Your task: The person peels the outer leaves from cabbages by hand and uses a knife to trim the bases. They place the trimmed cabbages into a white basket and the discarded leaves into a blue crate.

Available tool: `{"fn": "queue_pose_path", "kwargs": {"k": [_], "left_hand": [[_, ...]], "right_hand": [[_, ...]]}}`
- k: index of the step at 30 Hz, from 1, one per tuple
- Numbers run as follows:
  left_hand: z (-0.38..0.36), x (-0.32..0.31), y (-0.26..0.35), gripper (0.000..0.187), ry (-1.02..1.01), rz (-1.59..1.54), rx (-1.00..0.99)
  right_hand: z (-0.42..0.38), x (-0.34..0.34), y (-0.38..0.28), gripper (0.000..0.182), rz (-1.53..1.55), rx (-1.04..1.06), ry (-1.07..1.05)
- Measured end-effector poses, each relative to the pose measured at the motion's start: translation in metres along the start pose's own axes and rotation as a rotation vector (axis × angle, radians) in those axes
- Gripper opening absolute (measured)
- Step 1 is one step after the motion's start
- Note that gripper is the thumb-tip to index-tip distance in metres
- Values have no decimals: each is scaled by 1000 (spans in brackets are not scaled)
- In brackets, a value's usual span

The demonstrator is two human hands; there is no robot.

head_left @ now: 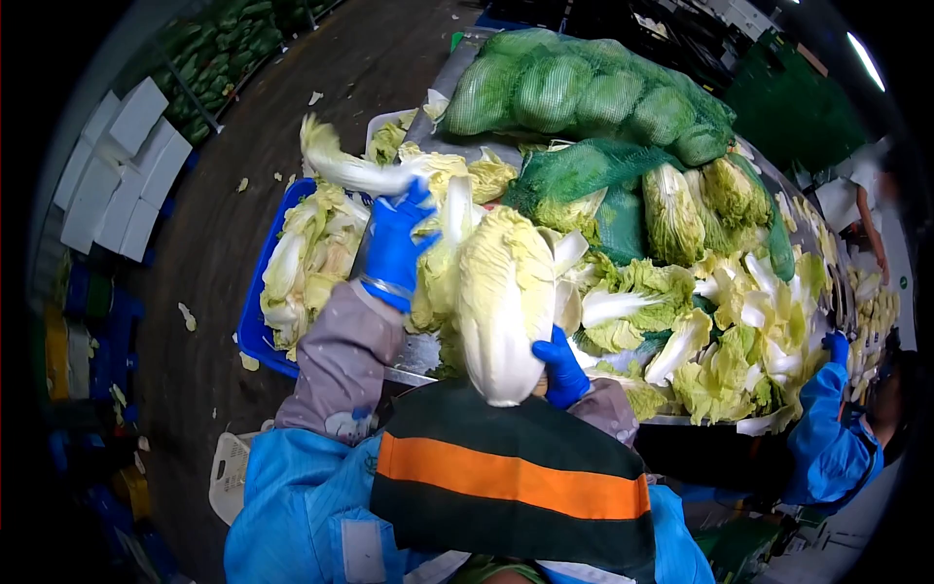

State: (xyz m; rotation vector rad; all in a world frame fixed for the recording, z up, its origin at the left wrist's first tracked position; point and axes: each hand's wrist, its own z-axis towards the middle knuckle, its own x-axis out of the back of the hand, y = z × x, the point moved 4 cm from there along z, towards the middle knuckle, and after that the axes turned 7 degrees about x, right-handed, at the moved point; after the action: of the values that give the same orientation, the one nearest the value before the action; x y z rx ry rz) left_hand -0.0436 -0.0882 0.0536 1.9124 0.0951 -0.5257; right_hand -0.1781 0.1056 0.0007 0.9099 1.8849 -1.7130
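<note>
Dark floor spreads from 8 to 11 o'clock, beside a metal table. On it, a full net sack lies at 1 o'clock; a blue tub of leaves sits at 9. Centrally, a cabbage, base toward 6, is grasped by the right hand at its 4 o'clock. At its 10, the left hand has fingers spread; whether it touches the blurred leaf at 11, I cannot tell.
</note>
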Motion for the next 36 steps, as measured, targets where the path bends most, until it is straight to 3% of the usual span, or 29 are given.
{"fn": "queue_pose_path", "kwargs": {"k": [1, 2, 3, 4, 6, 7, 8, 10, 11, 12, 14, 15, 16, 18, 21, 36], "left_hand": [[-18, -14, -4, 55, -100, 154, 107], [-5, -14, -45, 75, -120, 87, -203], [-26, -37, -45, 89, -135, 324, -382], [-43, -52, -40, 87, -155, 482, -516], [-36, -59, -37, 86, -281, 329, -237], [-32, -64, -28, 70, -337, 234, -244], [-33, -67, -22, 53, -456, 50, 19], [-38, -77, -34, 45, -589, -463, 360], [-36, -80, -42, 45, -598, -502, 427], [-27, -77, -53, 46, -556, -348, 253], [-13, -70, -76, 48, -464, -43, -90], [-24, -66, -68, 50, -358, -97, -209], [-41, -57, -60, 51, -252, 267, -242], [-68, -45, -67, 44, -160, 676, -295], [-82, -50, -72, 30, -196, 604, -379], [-64, -31, -94, 20, -137, 457, -417]], "right_hand": [[4, -2, -9, 61, -247, 56, 51], [7, -7, -20, 57, -492, 111, 104], [6, -21, -29, 57, -593, 129, 192], [3, -28, -37, 55, -630, 136, 269], [-4, -9, -37, 54, -566, 163, 367], [-3, -9, -39, 54, -437, 219, 347], [-4, 3, -40, 55, -405, 195, 338], [1, 29, -16, 58, -119, 164, 260], [-3, 44, 7, 58, 229, -39, 222], [-8, 28, 10, 57, 329, -40, 187], [-9, 16, 9, 66, 156, -70, 237], [-7, 17, 7, 60, 138, -19, 256], [-3, 19, 3, 54, 116, 34, 269], [2, 19, -2, 50, 93, 106, 316], [3, 13, -6, 53, 64, 119, 387], [5, 19, 4, 53, 92, 62, 388]]}}
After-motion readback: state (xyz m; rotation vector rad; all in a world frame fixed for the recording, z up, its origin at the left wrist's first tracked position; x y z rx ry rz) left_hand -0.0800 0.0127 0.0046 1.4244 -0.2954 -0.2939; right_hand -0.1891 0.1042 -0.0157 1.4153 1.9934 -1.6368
